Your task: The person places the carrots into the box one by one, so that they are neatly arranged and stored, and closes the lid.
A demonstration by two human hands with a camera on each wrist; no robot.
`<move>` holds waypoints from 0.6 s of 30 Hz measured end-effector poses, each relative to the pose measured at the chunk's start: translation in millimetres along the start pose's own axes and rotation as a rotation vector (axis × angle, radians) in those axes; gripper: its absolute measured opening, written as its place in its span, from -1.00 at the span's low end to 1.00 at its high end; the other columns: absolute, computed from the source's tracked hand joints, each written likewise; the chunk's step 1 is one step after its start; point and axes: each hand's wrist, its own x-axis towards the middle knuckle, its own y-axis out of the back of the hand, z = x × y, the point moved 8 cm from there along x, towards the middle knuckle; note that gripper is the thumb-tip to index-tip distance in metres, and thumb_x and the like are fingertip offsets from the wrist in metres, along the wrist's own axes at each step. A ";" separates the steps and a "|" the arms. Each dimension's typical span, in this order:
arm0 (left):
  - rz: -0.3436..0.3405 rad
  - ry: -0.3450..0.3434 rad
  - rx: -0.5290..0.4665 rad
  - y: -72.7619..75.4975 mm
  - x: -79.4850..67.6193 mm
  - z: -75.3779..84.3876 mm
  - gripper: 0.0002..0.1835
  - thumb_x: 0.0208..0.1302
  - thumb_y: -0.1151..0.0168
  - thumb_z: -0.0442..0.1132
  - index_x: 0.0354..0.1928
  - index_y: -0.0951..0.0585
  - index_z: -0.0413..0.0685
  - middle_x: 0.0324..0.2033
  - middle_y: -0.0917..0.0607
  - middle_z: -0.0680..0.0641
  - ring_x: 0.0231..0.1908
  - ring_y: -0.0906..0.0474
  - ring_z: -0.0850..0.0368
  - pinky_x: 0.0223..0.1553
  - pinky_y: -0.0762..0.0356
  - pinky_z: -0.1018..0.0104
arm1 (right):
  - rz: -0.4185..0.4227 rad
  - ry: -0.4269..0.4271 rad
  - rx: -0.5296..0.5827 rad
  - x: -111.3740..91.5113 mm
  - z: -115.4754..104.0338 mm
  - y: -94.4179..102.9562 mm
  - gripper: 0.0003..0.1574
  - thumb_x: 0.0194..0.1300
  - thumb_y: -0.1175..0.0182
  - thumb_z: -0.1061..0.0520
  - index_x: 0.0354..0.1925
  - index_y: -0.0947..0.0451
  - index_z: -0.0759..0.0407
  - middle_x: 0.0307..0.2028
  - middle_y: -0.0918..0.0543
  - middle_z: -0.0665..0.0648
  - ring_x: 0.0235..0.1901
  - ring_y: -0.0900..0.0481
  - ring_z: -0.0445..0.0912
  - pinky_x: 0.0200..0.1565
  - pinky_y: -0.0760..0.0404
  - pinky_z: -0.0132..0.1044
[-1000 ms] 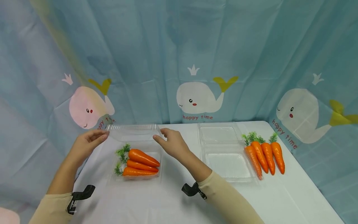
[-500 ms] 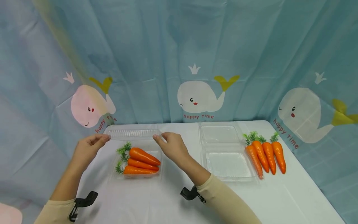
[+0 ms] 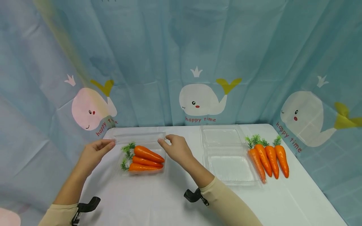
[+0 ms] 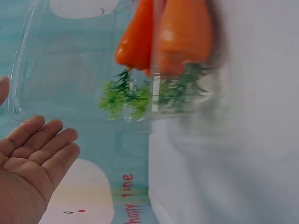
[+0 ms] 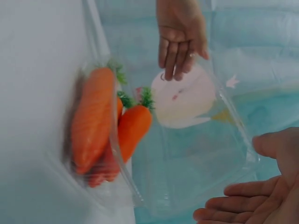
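Observation:
Three orange carrots [image 3: 145,157] with green tops lie in the base of a clear plastic box [image 5: 126,175] at the table's left. Its hinged lid [image 3: 138,138] stands raised at the far side. My left hand [image 3: 94,155] holds the lid's left corner between thumb and fingers. At the lid's right corner, my right hand [image 3: 179,152] holds it, the thumb [image 5: 268,143] on one side and the fingers on the other. Both hands keep their fingers fairly straight, as the wrist views show. Part of the lid blurs into the background because it is transparent.
A second clear plastic box [image 3: 232,168] lies opened flat right of centre, nothing inside it. Several more carrots [image 3: 267,160] lie side by side just right of it. A blue curtain [image 3: 147,62] with whale prints hangs behind the white table [image 3: 141,201].
The lid has changed its tilt, and its held edge now sits lower. Both hands have moved slightly right, and the box with the carrots has shifted a little right and away.

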 end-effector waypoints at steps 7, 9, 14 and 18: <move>0.006 -0.016 -0.034 -17.7 3.9 -11.9 -0.38 0.47 -0.21 0.13 0.34 -0.56 -0.17 0.16 -0.69 -0.25 -0.13 -0.53 0.68 -0.14 -0.50 0.74 | 0.005 -0.005 -0.001 4.8 13.6 -1.8 -0.19 0.44 -0.17 -0.34 0.31 -0.56 0.26 0.24 -0.65 0.19 0.26 -0.60 0.04 0.24 -0.61 0.00; 0.009 -0.003 -0.035 -21.5 5.2 -15.8 -0.35 0.46 -0.20 0.15 0.36 -0.54 -0.19 0.21 -0.66 -0.26 -0.11 -0.53 0.68 -0.13 -0.50 0.74 | 0.004 -0.007 0.004 6.0 17.3 -3.0 -0.18 0.43 -0.19 -0.33 0.30 -0.55 0.26 0.24 -0.65 0.19 0.25 -0.61 0.05 0.23 -0.62 -0.01; 0.004 0.031 -0.010 -30.0 7.1 -22.6 -0.27 0.44 -0.18 0.23 0.42 -0.48 -0.16 0.30 -0.59 -0.24 0.15 -0.62 0.14 0.06 -0.54 0.60 | 0.000 -0.008 0.036 9.4 25.6 -7.6 -0.21 0.41 -0.25 -0.29 0.30 -0.55 0.27 0.23 -0.66 0.19 0.22 -0.63 0.05 0.21 -0.64 -0.04; -0.009 0.052 -0.037 -36.9 8.0 -27.2 -0.21 0.44 -0.17 0.25 0.46 -0.41 -0.19 0.36 -0.52 -0.28 0.30 -0.49 -0.25 0.03 -0.49 0.67 | 0.007 -0.007 0.069 12.0 32.3 -12.6 -0.23 0.40 -0.28 -0.25 0.30 -0.55 0.26 0.23 -0.66 0.19 0.22 -0.63 0.04 0.22 -0.64 -0.05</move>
